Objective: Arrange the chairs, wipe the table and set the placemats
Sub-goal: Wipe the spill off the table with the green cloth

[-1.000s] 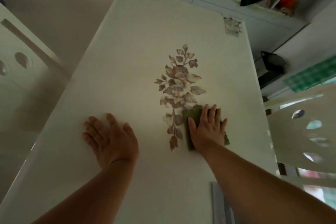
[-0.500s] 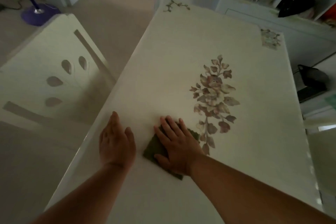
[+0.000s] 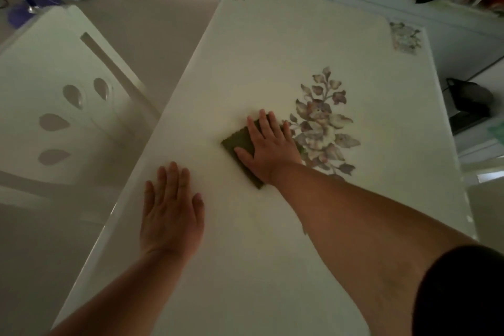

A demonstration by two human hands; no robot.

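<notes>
**Hands flat on a white worktop**

A white chair (image 3: 62, 106) stands left of the worktop (image 3: 272, 57). The left hand (image 3: 171, 213) lies open, flat, holding nothing. The right hand (image 3: 268, 148), fingers spread, presses flat on a green cloth (image 3: 240, 144), which peeks out leftward beside a floral print (image 3: 321, 123).

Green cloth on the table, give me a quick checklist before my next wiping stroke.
1. Green cloth flat under right hand: ok.
2. Left hand braced flat on table, apart from the cloth: ok.
3. Tabletop ahead free of objects: ok, only the printed flower pattern.
4. Chair on the left apart from the table edge: ok.
5. Surface already clean: cannot tell, light is dim.
6. Placemats set: not ok, none on the table.
</notes>
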